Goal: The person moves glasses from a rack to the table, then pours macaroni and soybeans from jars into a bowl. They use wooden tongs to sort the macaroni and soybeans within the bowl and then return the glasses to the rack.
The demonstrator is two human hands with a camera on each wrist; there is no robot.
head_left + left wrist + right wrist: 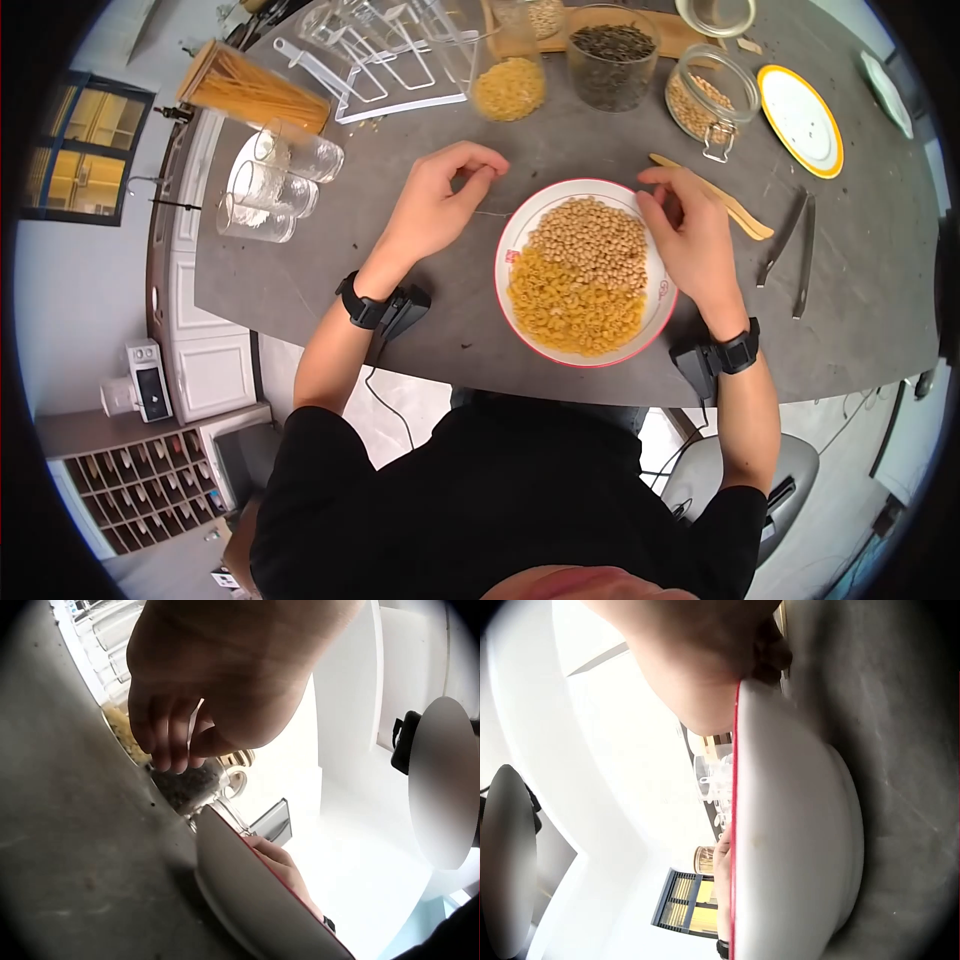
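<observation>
A white bowl with a red rim (pixel 507 318) stands on the grey table. It holds pale round beans (pixel 600 240) in its far half and small yellow pasta (pixel 575 305) in its near half. To the left of the bowl my left hand (pixel 440 195) is apart from it, fingers loosely bent, with nothing in them. My right hand (pixel 692 235) is at the bowl's far right rim, thumb along the edge and fingers bent on the outer side; whether it grips the rim I cannot tell. The right wrist view shows the bowl's white outer wall (pixel 795 817) right below that hand.
Beyond the bowl are a jar of yellow pasta (pixel 510 88), a jar of dark pieces (pixel 612 75) and an open clip-top jar (pixel 712 100) of beans. Metal tongs (pixel 803 250), a wooden utensil (pixel 735 205) and a yellow-rimmed plate (pixel 800 120) lie right. Glasses (pixel 270 190) stand left.
</observation>
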